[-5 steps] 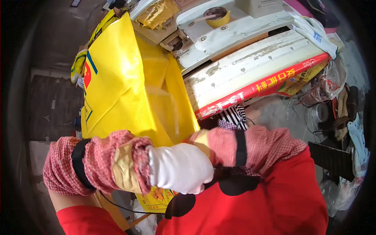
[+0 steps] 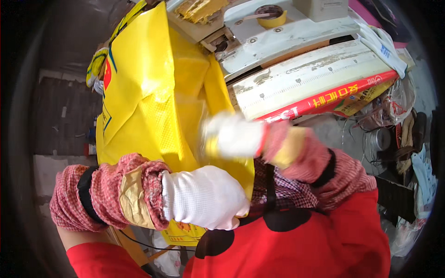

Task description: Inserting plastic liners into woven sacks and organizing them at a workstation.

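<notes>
The yellow bag (image 2: 143,92) stood before the person, just left of the table (image 2: 315,76), its lower part running beneath the left hand. A white panel (image 2: 306,36) lay beyond the table. The gloved left hand (image 2: 206,197) had its grip closed on the bag near the edge. The gloved right hand (image 2: 234,136) was over the bag, too blurred to tell its grip. A yellow roll (image 2: 276,21) sat on the panel.

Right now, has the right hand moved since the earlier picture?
Yes: the right hand has moved up the picture, out from behind the left hand, nearer the white board.
</notes>
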The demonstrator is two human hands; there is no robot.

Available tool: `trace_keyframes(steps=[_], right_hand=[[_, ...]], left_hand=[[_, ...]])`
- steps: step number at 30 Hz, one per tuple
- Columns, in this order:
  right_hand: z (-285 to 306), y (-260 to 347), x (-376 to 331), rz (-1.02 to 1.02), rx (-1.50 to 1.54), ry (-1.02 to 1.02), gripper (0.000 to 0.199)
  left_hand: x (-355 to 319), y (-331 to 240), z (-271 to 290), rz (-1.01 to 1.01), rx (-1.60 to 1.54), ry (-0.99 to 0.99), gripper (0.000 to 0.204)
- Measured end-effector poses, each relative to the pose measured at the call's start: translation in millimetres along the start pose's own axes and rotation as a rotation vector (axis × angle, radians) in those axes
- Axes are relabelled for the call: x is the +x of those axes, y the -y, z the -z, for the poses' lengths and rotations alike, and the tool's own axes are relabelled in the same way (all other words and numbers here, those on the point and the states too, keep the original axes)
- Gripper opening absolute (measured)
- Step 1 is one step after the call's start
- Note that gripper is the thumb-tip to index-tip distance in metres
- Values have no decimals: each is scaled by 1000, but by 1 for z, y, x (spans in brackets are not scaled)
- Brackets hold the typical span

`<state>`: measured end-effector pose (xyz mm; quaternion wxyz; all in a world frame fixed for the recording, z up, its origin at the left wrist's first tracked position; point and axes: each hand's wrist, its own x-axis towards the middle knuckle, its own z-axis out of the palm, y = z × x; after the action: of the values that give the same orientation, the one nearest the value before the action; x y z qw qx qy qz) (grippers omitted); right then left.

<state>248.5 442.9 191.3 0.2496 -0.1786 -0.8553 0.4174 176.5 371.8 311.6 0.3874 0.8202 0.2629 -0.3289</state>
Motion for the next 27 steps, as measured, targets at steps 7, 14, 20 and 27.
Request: trace_keyframes(steps=[7, 14, 20, 27], right_hand=[[34, -14, 14, -672, -22, -251, 57], [-46, -42, 26, -681, -943, -356, 20], [-5, -37, 12, 11, -270, -134, 21], [-9, -47, 29, 6, -385, -10, 18]], left_hand=[[3, 5, -10, -60, 93, -63, 23], [-5, -20, -4, -144, 52, -266, 23], [11, -13, 43, 242, 165, 38, 26], [-31, -4, 73, 427, 421, 190, 24]])
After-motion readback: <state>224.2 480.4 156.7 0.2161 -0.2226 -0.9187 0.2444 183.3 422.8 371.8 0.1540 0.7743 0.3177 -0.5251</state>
